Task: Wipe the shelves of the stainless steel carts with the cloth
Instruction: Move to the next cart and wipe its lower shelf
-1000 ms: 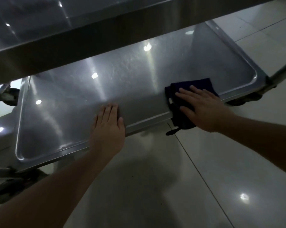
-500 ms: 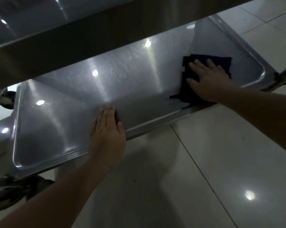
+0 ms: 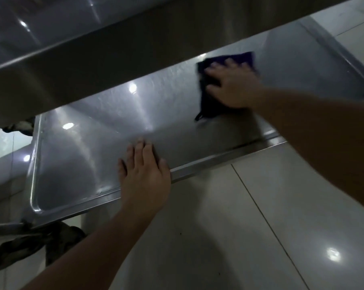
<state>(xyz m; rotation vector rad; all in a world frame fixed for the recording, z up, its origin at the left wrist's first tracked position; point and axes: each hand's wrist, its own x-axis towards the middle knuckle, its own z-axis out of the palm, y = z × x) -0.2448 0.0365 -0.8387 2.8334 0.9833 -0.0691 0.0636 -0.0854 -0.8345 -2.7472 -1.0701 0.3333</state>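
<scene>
The lower shelf (image 3: 89,155) of a stainless steel cart fills the middle of the head view, a shiny tray with a raised rim. A dark blue cloth (image 3: 206,101) lies on its far right part. My right hand (image 3: 233,84) presses flat on the cloth with straight, spread fingers. My left hand (image 3: 144,178) rests flat on the shelf's near rim, fingers straight and together, holding nothing. The upper shelf (image 3: 114,51) crosses the top of the view and hides the lower shelf's far side.
Glossy light floor tiles (image 3: 239,227) lie below the near rim. A cart leg and caster (image 3: 20,245) show at the lower left, another caster (image 3: 20,126) at the far left. The shelf's right rim (image 3: 344,65) curves round near the frame's edge.
My right hand has slid the cloth from the near rim away from me and deeper onto the shelf. My left hand has stayed on the near rim.
</scene>
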